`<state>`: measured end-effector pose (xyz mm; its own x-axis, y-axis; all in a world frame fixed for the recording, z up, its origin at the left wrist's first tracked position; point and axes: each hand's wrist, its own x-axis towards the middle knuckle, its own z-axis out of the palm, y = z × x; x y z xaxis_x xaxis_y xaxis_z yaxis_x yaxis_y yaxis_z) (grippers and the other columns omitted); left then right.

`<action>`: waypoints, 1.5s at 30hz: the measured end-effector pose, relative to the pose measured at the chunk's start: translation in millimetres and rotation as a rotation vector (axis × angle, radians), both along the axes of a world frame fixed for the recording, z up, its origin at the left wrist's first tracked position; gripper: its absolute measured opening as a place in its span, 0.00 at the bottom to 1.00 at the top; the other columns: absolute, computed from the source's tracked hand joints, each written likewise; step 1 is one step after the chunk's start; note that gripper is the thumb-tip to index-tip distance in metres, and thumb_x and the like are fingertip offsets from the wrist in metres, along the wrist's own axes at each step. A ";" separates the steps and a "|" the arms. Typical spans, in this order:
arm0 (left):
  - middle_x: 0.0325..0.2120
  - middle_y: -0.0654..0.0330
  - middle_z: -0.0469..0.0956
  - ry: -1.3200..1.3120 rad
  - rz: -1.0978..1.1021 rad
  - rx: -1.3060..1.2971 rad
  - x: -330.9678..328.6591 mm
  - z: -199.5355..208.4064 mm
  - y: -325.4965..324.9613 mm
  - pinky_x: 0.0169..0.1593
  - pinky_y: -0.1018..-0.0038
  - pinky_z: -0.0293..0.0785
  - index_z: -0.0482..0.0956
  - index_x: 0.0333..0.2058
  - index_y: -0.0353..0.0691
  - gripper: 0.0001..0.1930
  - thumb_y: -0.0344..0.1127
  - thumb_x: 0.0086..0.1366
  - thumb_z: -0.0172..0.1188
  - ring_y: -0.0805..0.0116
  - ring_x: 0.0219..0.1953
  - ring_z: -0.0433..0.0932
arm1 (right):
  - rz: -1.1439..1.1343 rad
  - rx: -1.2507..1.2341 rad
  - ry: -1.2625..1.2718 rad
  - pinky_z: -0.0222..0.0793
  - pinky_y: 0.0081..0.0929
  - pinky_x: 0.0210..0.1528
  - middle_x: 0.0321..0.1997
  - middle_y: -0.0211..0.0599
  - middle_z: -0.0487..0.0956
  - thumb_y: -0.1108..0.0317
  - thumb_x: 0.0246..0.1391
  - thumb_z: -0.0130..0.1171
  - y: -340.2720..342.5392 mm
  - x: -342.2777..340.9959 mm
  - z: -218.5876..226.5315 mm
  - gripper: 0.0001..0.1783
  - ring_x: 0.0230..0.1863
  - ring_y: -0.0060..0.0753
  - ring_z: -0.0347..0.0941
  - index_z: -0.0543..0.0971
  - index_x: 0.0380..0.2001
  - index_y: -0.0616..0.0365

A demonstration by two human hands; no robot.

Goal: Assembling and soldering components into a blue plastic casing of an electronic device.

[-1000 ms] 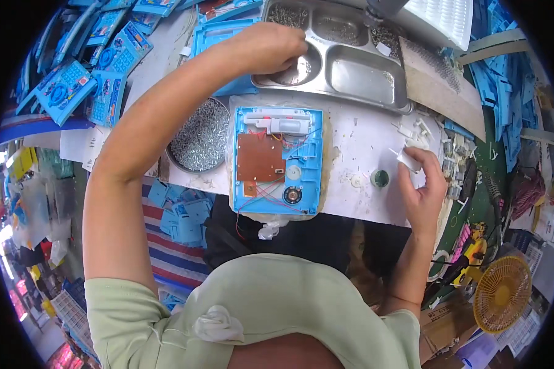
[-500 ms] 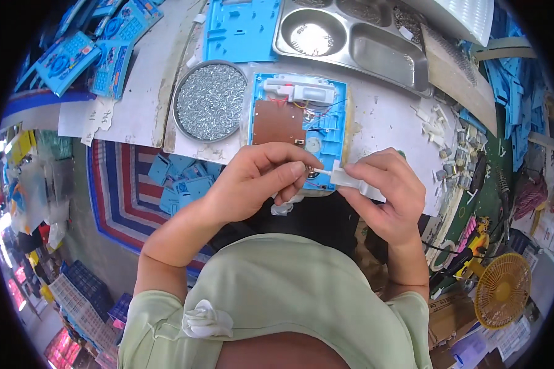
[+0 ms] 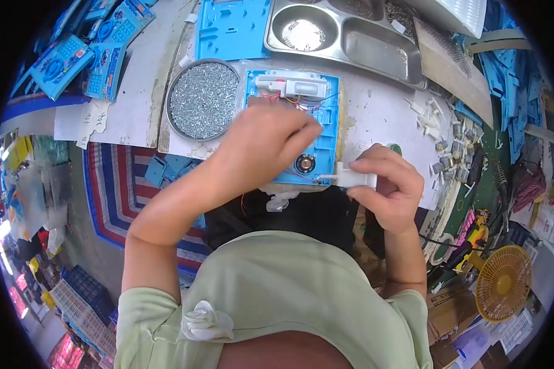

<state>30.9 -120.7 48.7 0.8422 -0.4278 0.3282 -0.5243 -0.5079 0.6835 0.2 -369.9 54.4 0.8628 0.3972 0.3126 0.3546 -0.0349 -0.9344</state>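
Observation:
A blue plastic housing (image 3: 329, 117) lies open on the table, with a small round speaker (image 3: 305, 163) near its lower edge. Wires run inside it, and a white plastic mechanism (image 3: 295, 88) sits along its far end. Over the housing is my left hand (image 3: 261, 144), bent and slightly blurred. Its fingers are closed, and what they hold is hidden. Most of the brown circuit board (image 3: 258, 101) is covered by that hand. My right hand (image 3: 391, 187) grips a white plastic part (image 3: 356, 178) with a narrow stem, beside the housing's lower right corner.
A round dish of small screws (image 3: 203, 101) stands left of the housing. Beyond lie a blue panel (image 3: 231, 31) and a metal compartment tray (image 3: 385, 52). White plastic pieces (image 3: 428, 120) and small motors (image 3: 455, 150) are at the right. A yellow fan (image 3: 503, 283) stands lower right.
My left hand has moved up and left, away from the white part's stem, and now covers the board. The speaker is uncovered. My right hand still holds the white part at nearly the same place.

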 end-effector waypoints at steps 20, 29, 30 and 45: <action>0.24 0.57 0.82 -0.060 0.268 0.339 8.3 -10.2 -29.8 0.31 0.61 0.77 0.81 0.27 0.41 0.10 0.39 0.63 0.66 0.53 0.27 0.82 | -0.146 0.020 0.058 0.73 0.28 0.42 0.37 0.42 0.84 0.79 0.41 0.77 -25.1 -20.9 -19.6 0.20 0.38 0.35 0.79 0.85 0.41 0.66; 0.25 0.56 0.81 0.015 0.130 0.284 17.5 -10.6 -27.0 0.31 0.62 0.77 0.84 0.33 0.41 0.08 0.39 0.62 0.67 0.53 0.28 0.82 | -0.155 -0.006 0.051 0.73 0.28 0.43 0.37 0.42 0.84 0.79 0.41 0.77 -26.7 -23.6 -14.2 0.20 0.38 0.35 0.79 0.85 0.41 0.65; 0.25 0.56 0.81 0.059 0.104 0.188 17.8 -10.4 -23.8 0.32 0.62 0.77 0.84 0.33 0.41 0.08 0.39 0.62 0.68 0.52 0.27 0.81 | -0.163 -0.005 0.056 0.73 0.28 0.43 0.37 0.42 0.84 0.79 0.41 0.77 -27.1 -24.2 -15.2 0.20 0.38 0.35 0.79 0.85 0.41 0.65; 0.27 0.55 0.83 0.050 0.125 -0.127 -5.5 -15.5 9.3 0.34 0.74 0.76 0.87 0.35 0.34 0.06 0.23 0.57 0.70 0.64 0.28 0.81 | -0.214 -0.396 -0.188 0.71 0.33 0.42 0.36 0.34 0.80 0.72 0.36 0.77 -0.4 16.8 -19.4 0.18 0.40 0.39 0.73 0.87 0.37 0.56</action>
<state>25.4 -111.4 33.2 0.9027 -0.2764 0.3299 -0.4267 -0.4746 0.7699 16.9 -370.3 35.0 0.8812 0.3372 0.3313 0.4620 -0.4655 -0.7549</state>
